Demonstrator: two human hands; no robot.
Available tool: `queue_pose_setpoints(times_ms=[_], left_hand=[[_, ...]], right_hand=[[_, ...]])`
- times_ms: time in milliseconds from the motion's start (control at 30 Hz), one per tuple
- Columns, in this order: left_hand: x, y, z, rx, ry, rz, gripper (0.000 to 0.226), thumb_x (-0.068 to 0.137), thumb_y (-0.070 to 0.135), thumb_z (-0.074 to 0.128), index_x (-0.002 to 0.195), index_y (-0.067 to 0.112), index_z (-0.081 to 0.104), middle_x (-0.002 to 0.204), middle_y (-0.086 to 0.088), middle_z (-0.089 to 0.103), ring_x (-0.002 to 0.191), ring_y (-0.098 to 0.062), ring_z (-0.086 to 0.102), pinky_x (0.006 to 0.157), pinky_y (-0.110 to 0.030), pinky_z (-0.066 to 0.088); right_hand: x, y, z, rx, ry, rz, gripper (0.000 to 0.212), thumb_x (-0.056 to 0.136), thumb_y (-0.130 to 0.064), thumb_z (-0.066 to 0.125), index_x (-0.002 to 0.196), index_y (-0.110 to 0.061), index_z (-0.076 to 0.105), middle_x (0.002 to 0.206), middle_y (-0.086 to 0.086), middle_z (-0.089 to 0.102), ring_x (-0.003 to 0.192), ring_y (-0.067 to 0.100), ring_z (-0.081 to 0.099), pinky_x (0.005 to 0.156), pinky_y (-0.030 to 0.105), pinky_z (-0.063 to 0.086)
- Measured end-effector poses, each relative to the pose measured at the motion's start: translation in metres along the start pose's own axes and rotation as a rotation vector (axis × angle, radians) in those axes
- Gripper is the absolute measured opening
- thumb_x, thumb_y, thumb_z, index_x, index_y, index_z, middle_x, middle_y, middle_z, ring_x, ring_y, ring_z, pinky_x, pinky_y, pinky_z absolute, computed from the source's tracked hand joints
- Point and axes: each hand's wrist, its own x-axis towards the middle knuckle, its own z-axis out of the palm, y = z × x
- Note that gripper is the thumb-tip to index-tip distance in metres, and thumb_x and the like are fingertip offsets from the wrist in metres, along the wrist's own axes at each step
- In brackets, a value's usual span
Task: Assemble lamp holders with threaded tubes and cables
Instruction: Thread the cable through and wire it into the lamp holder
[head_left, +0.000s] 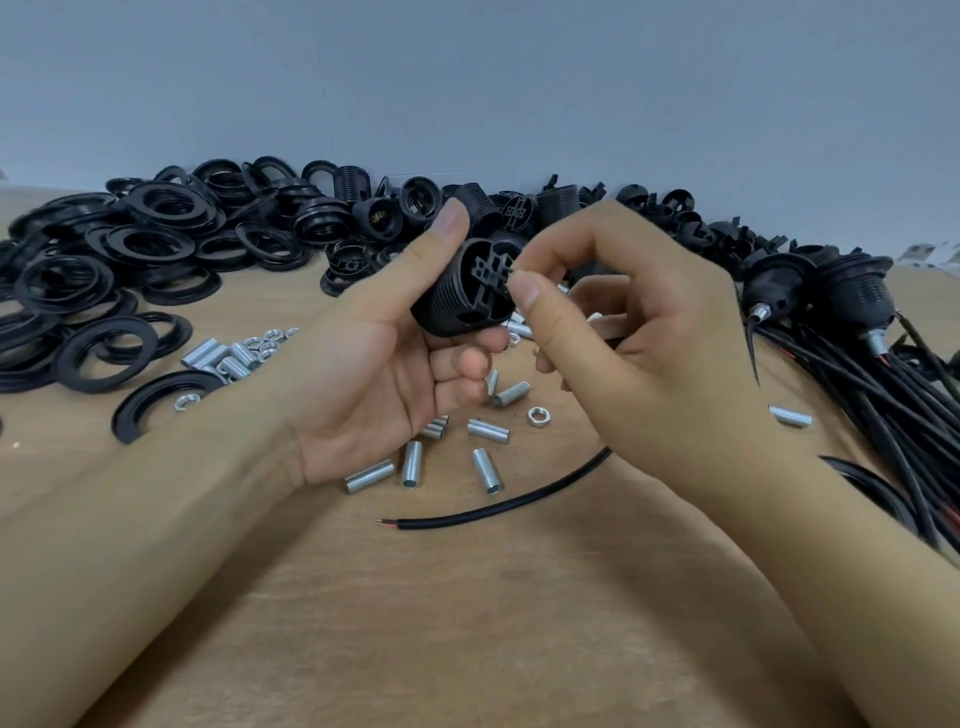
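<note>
My left hand (374, 358) grips a black ribbed lamp holder (470, 288) above the table, its terminal end turned toward me. My right hand (623, 332) pinches a thin wire end between thumb and forefinger right at the holder's terminal face. A black cable (498, 506) runs from under my right hand across the wooden table, with its bare red-tipped end lying at the left. Silver threaded tubes (488, 470) and a nut (537, 415) lie scattered below my hands.
A heap of black rings (150, 244) fills the left back. Loose black holders (379, 218) pile along the wall. Assembled holders with cables (841, 306) lie at the right. More tubes and nuts (234, 356) sit by the rings. Bare wooden table (467, 623) spreads in front.
</note>
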Motion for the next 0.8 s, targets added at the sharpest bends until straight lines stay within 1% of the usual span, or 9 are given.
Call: queue_pose_setpoints(times_ms=[33, 100, 200, 267, 367, 467, 533, 633, 800], left_hand=[[-0.0002, -0.0003, 0.0005, 0.016, 0.01, 0.01, 0.042, 0.086, 0.058, 0.056, 0.083, 0.019, 0.071, 0.066, -0.001, 0.061, 0.048, -0.008, 0.053, 0.048, -0.019, 0.049], [-0.0007, -0.0008, 0.0017, 0.041, 0.032, 0.027, 0.042, 0.087, 0.056, 0.055, 0.075, 0.021, 0.073, 0.065, -0.001, 0.063, 0.048, -0.008, 0.053, 0.048, -0.019, 0.048], [-0.0006, -0.0015, 0.0033, 0.065, 0.052, 0.055, 0.042, 0.088, 0.055, 0.055, 0.07, 0.022, 0.074, 0.064, 0.001, 0.063, 0.048, -0.007, 0.053, 0.048, -0.019, 0.048], [-0.0004, -0.0016, 0.0033, 0.072, 0.071, 0.066, 0.04, 0.088, 0.054, 0.055, 0.073, 0.021, 0.074, 0.066, -0.001, 0.064, 0.048, -0.008, 0.054, 0.048, -0.019, 0.048], [-0.0003, -0.0011, 0.0022, 0.073, 0.095, 0.073, 0.039, 0.084, 0.055, 0.058, 0.083, 0.019, 0.072, 0.07, -0.005, 0.065, 0.048, -0.009, 0.054, 0.048, -0.02, 0.049], [-0.0008, 0.0003, 0.002, 0.069, 0.105, 0.076, 0.038, 0.081, 0.056, 0.06, 0.08, 0.021, 0.073, 0.068, -0.005, 0.065, 0.048, -0.009, 0.054, 0.048, -0.02, 0.049], [-0.0012, 0.0, 0.0028, 0.077, 0.111, 0.077, 0.037, 0.081, 0.056, 0.06, 0.078, 0.022, 0.074, 0.068, -0.005, 0.065, 0.047, -0.01, 0.054, 0.047, -0.02, 0.049], [-0.001, -0.0019, 0.0047, 0.117, 0.125, 0.094, 0.038, 0.083, 0.055, 0.058, 0.075, 0.021, 0.074, 0.069, -0.007, 0.065, 0.047, -0.011, 0.054, 0.047, -0.021, 0.048], [-0.0006, -0.0013, 0.0046, 0.139, 0.136, 0.119, 0.041, 0.084, 0.054, 0.057, 0.079, 0.017, 0.074, 0.07, -0.008, 0.064, 0.048, -0.012, 0.052, 0.048, -0.022, 0.048]], right_hand=[[0.0003, 0.0001, 0.0, -0.034, 0.006, -0.031, 0.008, 0.091, -0.005, 0.061, 0.086, -0.011, 0.061, 0.081, -0.005, 0.058, 0.067, 0.01, 0.06, 0.056, 0.016, 0.041], [0.0009, 0.0005, 0.0001, -0.112, 0.017, -0.085, 0.006, 0.088, -0.002, 0.062, 0.085, -0.007, 0.064, 0.081, -0.001, 0.057, 0.071, 0.013, 0.055, 0.062, 0.012, 0.037], [0.0014, 0.001, 0.0007, -0.189, 0.027, -0.132, 0.008, 0.085, 0.001, 0.063, 0.081, -0.005, 0.067, 0.078, 0.003, 0.057, 0.07, 0.018, 0.053, 0.061, 0.016, 0.038], [0.0018, 0.0018, 0.0002, -0.216, 0.031, -0.13, 0.009, 0.086, -0.001, 0.064, 0.08, -0.006, 0.068, 0.078, 0.003, 0.058, 0.069, 0.018, 0.054, 0.061, 0.018, 0.04], [0.0021, 0.0024, -0.0017, -0.213, 0.047, -0.113, 0.009, 0.089, -0.005, 0.065, 0.087, -0.008, 0.072, 0.083, 0.004, 0.063, 0.072, 0.018, 0.057, 0.062, 0.019, 0.043], [0.0017, 0.0014, -0.004, -0.181, 0.082, -0.058, 0.007, 0.09, -0.011, 0.067, 0.095, -0.011, 0.072, 0.083, -0.003, 0.065, 0.074, 0.014, 0.059, 0.063, 0.025, 0.048], [0.002, 0.0006, -0.0043, -0.186, 0.081, -0.066, 0.005, 0.09, -0.01, 0.066, 0.09, -0.011, 0.071, 0.08, -0.004, 0.064, 0.073, 0.013, 0.058, 0.063, 0.023, 0.047], [0.0028, 0.0001, -0.0031, -0.209, 0.013, -0.082, 0.009, 0.092, -0.009, 0.062, 0.085, -0.008, 0.067, 0.078, -0.001, 0.06, 0.073, 0.01, 0.056, 0.064, 0.011, 0.038], [0.0021, 0.0015, -0.0024, -0.18, -0.119, -0.011, 0.007, 0.095, -0.011, 0.057, 0.091, -0.011, 0.063, 0.081, -0.01, 0.052, 0.074, 0.001, 0.054, 0.063, 0.007, 0.036]])
